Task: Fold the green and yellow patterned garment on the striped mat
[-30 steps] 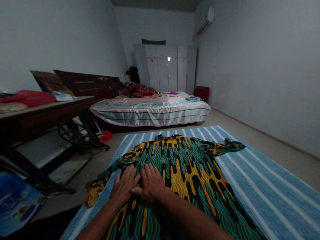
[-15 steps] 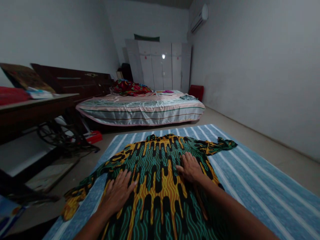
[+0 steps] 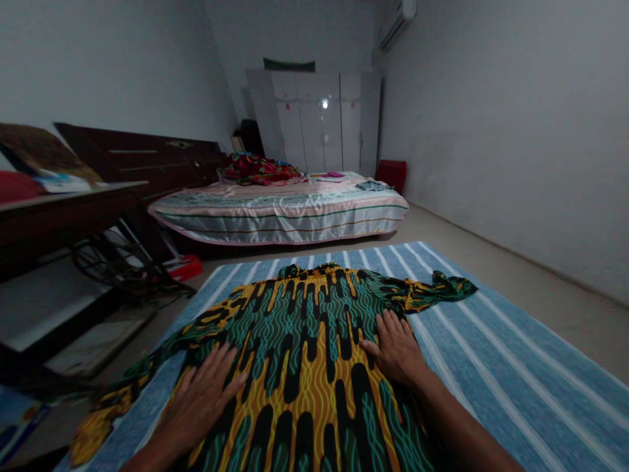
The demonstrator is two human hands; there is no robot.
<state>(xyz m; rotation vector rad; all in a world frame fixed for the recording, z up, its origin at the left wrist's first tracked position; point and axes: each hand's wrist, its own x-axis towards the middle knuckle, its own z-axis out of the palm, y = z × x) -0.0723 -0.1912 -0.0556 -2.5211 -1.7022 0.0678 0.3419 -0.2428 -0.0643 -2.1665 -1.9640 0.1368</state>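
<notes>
A long-sleeved shirt [image 3: 295, 354] patterned in black, yellow and teal lies spread over a blue and white striped cloth [image 3: 472, 367]. Its collar points away from me and its sleeves reach out to both sides; the left one droops past the cloth's edge. My left hand [image 3: 201, 396] rests flat on the left side of the shirt, fingers outstretched. On the right side of the shirt, my right hand [image 3: 396, 347] lies palm down with the thumb apart from the fingers. Neither hand grips the fabric.
Beyond the cloth stands a bed [image 3: 285, 219] with a red floral blanket [image 3: 258, 169] on it. At left is a table [image 3: 73, 196] with a wheeled iron frame beneath. A red box [image 3: 184, 267] sits on the floor. A wardrobe [image 3: 314, 124] lines the back wall.
My hands have moved farther apart and nearer to me, the left toward the left and the right toward the shirt's right edge. The view has shifted slightly.
</notes>
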